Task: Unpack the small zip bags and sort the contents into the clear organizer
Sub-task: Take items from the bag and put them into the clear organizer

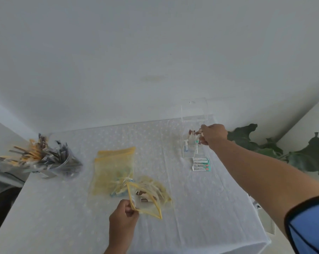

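My left hand (124, 213) pinches the yellow zip rim of an open small bag (151, 197) near the table's front; brown and white packets show inside it. Behind it lie two more yellow zip bags (113, 169), stacked flat with contents inside. My right hand (212, 133) reaches far right to the clear organizer (190, 143) and pinches a small packet over its front compartment. Brown-tipped and white items stand in that compartment. The organizer's tall clear back panel rises behind my hand.
Small green-and-white tubes (201, 164) lie in front of the organizer. A clear container (50, 162) full of sachets and sticks sits at the far left. A leafy plant (292, 153) stands beyond the table's right edge. A white patterned cloth (201, 208) covers the table.
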Demonstrator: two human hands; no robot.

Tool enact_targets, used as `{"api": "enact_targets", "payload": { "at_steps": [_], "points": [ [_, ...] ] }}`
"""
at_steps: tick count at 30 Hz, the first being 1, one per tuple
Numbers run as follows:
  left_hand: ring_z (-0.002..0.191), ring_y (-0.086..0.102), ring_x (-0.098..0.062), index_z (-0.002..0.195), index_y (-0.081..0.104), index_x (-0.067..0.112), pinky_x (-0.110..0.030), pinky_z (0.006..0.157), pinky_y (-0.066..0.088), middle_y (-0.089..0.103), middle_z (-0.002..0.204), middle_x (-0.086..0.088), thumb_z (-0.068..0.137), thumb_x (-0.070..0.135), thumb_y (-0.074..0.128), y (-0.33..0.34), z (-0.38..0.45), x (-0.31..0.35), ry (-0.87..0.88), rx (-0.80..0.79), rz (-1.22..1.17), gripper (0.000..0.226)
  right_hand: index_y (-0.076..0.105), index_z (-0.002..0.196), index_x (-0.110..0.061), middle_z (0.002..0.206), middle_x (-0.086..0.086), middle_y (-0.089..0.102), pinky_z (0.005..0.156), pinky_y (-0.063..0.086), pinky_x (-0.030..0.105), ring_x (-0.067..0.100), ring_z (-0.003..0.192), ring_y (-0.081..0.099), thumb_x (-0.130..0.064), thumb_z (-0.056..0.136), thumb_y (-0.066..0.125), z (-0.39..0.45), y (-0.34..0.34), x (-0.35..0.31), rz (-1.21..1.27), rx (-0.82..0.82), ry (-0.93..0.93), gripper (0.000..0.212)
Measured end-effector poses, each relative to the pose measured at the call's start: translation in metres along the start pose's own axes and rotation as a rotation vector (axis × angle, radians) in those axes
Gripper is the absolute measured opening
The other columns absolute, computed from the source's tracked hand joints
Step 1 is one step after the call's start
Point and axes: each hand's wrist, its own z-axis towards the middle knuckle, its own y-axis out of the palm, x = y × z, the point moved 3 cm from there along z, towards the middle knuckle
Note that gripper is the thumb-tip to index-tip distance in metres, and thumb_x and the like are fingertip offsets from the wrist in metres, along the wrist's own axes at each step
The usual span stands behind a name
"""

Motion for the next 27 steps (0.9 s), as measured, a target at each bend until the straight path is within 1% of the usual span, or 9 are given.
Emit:
{"api": "enact_targets", "payload": {
  "at_steps": [3,6,10,14,17,20,22,24,27],
  "points": [
    [0.068,0.067,0.003,0.076,0.064,0.029,-0.017,0.06,0.048,0.07,0.064,0.008,0.071,0.005,0.086,0.003,-0.001,0.0,0.014,-0.009,-0.003,0.033,0.069,0.089,-0.009,0.071,0.008,0.075,0.062,0.065,0.039,0.019,0.057,0.075,-0.028,0.094,0.071,-0.002,0.003,-0.005,-0.141,-0.035,-0.1,0.02],
    [0.065,0.066,0.0,0.076,0.064,0.029,-0.024,0.06,0.049,0.069,0.062,0.008,0.072,0.005,0.085,0.005,-0.002,-0.003,0.014,-0.015,-0.016,0.033,0.067,0.087,-0.019,0.077,0.002,0.074,0.067,0.065,0.04,0.019,0.063,0.075,-0.032,0.091,0.071,-0.005,0.0,-0.002,-0.29,-0.03,-0.187,0.014],
    [0.067,0.067,0.001,0.075,0.062,0.027,-0.014,0.057,0.048,0.07,0.064,0.007,0.074,0.002,0.084,0.005,-0.004,-0.004,0.016,-0.025,-0.038,0.033,0.068,0.099,-0.027,0.092,-0.006,0.073,0.064,0.053,0.027,0.015,0.074,0.07,-0.039,0.093,0.065,-0.026,-0.001,0.004,-0.506,-0.021,-0.348,0.014],
    [0.062,0.065,-0.001,0.075,0.061,0.027,-0.013,0.053,0.045,0.069,0.065,0.007,0.076,0.004,0.082,0.004,-0.005,-0.004,0.01,-0.049,-0.053,0.031,0.07,0.104,-0.034,0.095,-0.013,0.073,0.071,0.054,0.03,0.014,0.086,0.067,-0.046,0.092,0.065,-0.065,0.014,0.016,-0.641,-0.058,-0.481,0.018],
    [0.067,0.065,0.0,0.077,0.062,0.026,-0.013,0.052,0.044,0.068,0.065,0.009,0.078,0.006,0.081,0.004,-0.005,-0.004,0.033,-0.061,-0.062,0.028,0.074,0.096,-0.03,0.085,-0.019,0.072,0.071,0.055,0.025,-0.001,0.074,0.065,-0.037,0.092,0.071,-0.115,0.036,0.028,-0.512,-0.208,-0.677,0.009],
    [0.069,0.065,-0.001,0.076,0.06,0.027,-0.013,0.054,0.044,0.067,0.064,0.008,0.077,0.006,0.081,0.005,-0.003,-0.005,0.055,-0.059,-0.068,0.03,0.078,0.092,-0.024,0.079,-0.017,0.073,0.063,0.051,0.017,-0.001,0.061,0.064,-0.027,0.09,0.075,-0.177,0.067,0.048,-0.392,-0.483,-0.881,0.004],
    [0.065,0.065,-0.003,0.077,0.061,0.026,-0.014,0.054,0.044,0.068,0.065,0.009,0.077,0.007,0.08,0.006,-0.002,-0.008,0.052,-0.063,-0.08,0.027,0.079,0.093,-0.023,0.084,-0.013,0.077,0.066,0.054,0.02,0.001,0.066,0.066,-0.03,0.091,0.072,-0.207,0.093,0.07,-0.476,-0.674,-0.959,0.01],
    [0.063,0.066,-0.003,0.08,0.064,0.023,-0.018,0.055,0.047,0.07,0.067,0.009,0.079,0.011,0.08,0.007,0.0,-0.01,0.04,-0.075,-0.085,0.021,0.079,0.096,-0.022,0.093,-0.007,0.078,0.071,0.054,0.027,0.009,0.08,0.07,-0.034,0.095,0.065,-0.22,0.118,0.093,-0.673,-0.807,-0.92,0.018],
    [0.063,0.065,-0.003,0.08,0.063,0.024,-0.018,0.054,0.047,0.069,0.067,0.009,0.08,0.009,0.079,0.009,0.001,-0.011,0.061,-0.081,-0.077,0.022,0.075,0.112,-0.032,0.111,-0.002,0.073,0.076,0.049,0.033,0.025,0.101,0.067,-0.037,0.1,0.05,-0.218,0.143,0.11,-0.974,-0.721,-0.751,0.028]
  ]
}}
